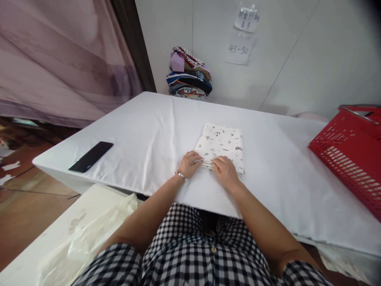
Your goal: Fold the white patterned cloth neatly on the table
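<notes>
A folded white cloth (222, 142) with small grey and brown prints lies flat on the table in front of me. Its near edge shows several stacked layers. My left hand (189, 163), with a bracelet at the wrist, pinches the near left part of that edge between thumb and fingers. Close beside it, my right hand (226, 171) grips the same edge near its middle, the fingers curled over the layers. The fingertips of both hands nearly meet. Parts of the cloth's near side are hidden under my hands.
The table has a white tablecloth (143, 131). A black phone (91, 156) lies at the left, a red plastic basket (351, 151) stands at the right. Beyond the far edge is a pile of folded clothes (190, 75) by the wall. A plastic bag (89, 238) lies at lower left.
</notes>
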Tool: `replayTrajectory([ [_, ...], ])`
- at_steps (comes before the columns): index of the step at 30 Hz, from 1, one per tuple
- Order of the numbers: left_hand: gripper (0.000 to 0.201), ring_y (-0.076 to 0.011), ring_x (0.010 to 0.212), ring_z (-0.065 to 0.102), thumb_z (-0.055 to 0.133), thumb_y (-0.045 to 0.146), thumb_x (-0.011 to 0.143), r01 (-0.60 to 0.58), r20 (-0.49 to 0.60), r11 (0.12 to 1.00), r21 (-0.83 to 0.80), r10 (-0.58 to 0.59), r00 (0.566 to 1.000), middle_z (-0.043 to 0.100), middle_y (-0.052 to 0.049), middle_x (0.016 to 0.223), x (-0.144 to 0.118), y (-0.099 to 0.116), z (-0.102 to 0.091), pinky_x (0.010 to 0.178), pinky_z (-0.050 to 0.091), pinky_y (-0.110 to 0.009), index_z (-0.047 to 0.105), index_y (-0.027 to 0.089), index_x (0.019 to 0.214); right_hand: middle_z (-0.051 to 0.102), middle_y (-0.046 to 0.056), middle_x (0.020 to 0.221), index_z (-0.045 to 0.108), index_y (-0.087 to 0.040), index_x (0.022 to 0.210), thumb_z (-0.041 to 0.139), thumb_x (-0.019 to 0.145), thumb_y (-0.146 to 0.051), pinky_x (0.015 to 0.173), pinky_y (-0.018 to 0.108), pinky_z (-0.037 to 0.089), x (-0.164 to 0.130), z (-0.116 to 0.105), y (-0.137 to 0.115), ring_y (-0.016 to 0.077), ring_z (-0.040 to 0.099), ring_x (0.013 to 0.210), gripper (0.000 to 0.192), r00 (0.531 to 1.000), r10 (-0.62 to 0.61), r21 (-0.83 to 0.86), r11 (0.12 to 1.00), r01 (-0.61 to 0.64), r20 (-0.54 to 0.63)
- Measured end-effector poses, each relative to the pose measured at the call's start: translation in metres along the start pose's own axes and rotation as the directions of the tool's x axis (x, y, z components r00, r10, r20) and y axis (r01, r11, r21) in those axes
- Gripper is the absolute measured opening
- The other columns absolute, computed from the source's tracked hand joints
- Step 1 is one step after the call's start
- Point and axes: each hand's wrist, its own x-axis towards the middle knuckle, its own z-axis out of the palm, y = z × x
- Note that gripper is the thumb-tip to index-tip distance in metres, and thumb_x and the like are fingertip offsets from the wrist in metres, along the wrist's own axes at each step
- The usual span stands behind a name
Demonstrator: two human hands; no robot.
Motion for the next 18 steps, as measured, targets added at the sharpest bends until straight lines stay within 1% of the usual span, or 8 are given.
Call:
replayTrajectory([
  [4,0.008,-0.0159,0.083,0.054,0.058,0.022,0.078,-0.018,-0.021,1.0,-0.002,0.018,1.0,0.06,-0.003,0.084,-0.0006,0.0023,-0.0013,0.079,0.045,-0.032,0.065,0.019,0.079,0.061,0.006,0.091,0.065,-0.02,0.092,0.042,0.089,-0.019,0.076,0.034,0.037,-0.0022,0.0009,0.0004,0.0204,0.049,0.085,0.023,1.0,-0.012,0.039,0.999,0.012,-0.015],
  [9,0.013,-0.0157,0.083,0.054,0.053,0.024,0.083,-0.053,-0.013,0.997,0.061,0.054,0.998,0.06,-0.003,0.084,-0.0026,0.0062,-0.0032,0.081,0.043,-0.034,0.064,0.019,0.078,0.061,0.006,0.092,0.064,-0.02,0.094,0.043,0.089,-0.021,0.076,0.034,0.038,-0.0054,-0.0014,0.0009,0.0201,0.049,0.085,0.022,1.0,-0.027,0.08,0.996,0.028,-0.011],
  [11,0.011,-0.0171,0.088,0.054,0.057,0.028,0.08,-0.063,0.014,0.993,0.099,0.062,0.998,0.061,-0.004,0.09,-0.0036,0.0076,-0.0034,0.083,0.042,-0.035,0.064,0.02,0.084,0.06,0.006,0.094,0.064,-0.02,0.097,0.044,0.089,-0.023,0.077,0.034,0.038,-0.0056,-0.0018,0.0005,0.02,0.049,0.086,0.021,1.0,-0.03,0.09,0.995,0.03,-0.003],
  [14,0.021,-0.0195,0.093,0.053,0.065,0.03,0.074,-0.081,0.06,0.982,0.168,0.072,0.996,0.061,-0.004,0.095,-0.0049,0.0088,-0.0029,0.085,0.04,-0.037,0.063,0.021,0.092,0.06,0.006,0.094,0.063,-0.021,0.099,0.045,0.088,-0.023,0.077,0.035,0.039,-0.0045,-0.0013,-0.0015,0.0197,0.049,0.086,0.022,0.999,-0.037,0.087,0.996,0.036,0.004],
  [18,0.014,-0.0189,0.09,0.054,0.066,0.027,0.073,-0.073,0.069,0.978,0.197,0.06,0.996,0.061,-0.002,0.09,-0.0051,0.0088,-0.002,0.083,0.04,-0.036,0.064,0.022,0.086,0.06,0.006,0.093,0.064,-0.02,0.095,0.044,0.089,-0.024,0.076,0.034,0.039,-0.0061,-0.0064,-0.001,0.019,0.05,0.084,0.022,0.999,-0.032,0.065,0.997,0.032,0.007],
])
